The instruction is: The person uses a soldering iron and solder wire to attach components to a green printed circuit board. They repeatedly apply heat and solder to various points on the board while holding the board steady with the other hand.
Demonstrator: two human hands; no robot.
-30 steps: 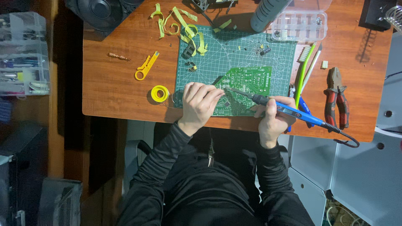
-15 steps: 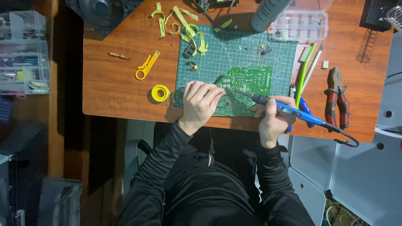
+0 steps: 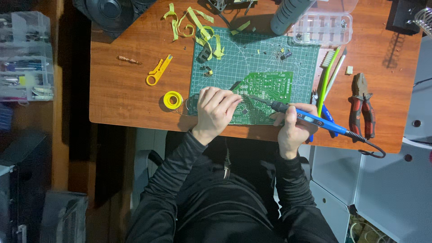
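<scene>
my left hand [image 3: 215,109] has its fingers [image 3: 230,100] curled down onto the near left part of the green circuit board [image 3: 265,92], closed around something thin and dark that pokes out past the knuckles; what it is i cannot tell. my right hand [image 3: 291,128] has its fingers wrapped shut around the blue soldering iron [image 3: 310,119], gripped like a pen, its dark tip slanting left and touching the board just beside my left fingertips. the iron's black cord [image 3: 371,148] trails off to the right along the near edge of the table [image 3: 130,90].

the board lies on the near part of a green cutting mat [image 3: 261,54], tilted a little, with its near edge close to the table's edge. small dark parts are scattered on the far part of the mat. left of my left hand sits a yellow roll of tape [image 3: 173,99], and farther left and away a yellow wire stripper [image 3: 158,71]. curled yellow-green strips [image 3: 198,24] lie at the mat's far left corner. to the right of the mat are thin green and white sticks [image 3: 330,74], then red-handled pliers [image 3: 361,104]. at the far edge a clear compartment box [image 3: 321,28] stands beside a grey cylinder [image 3: 290,13].
</scene>
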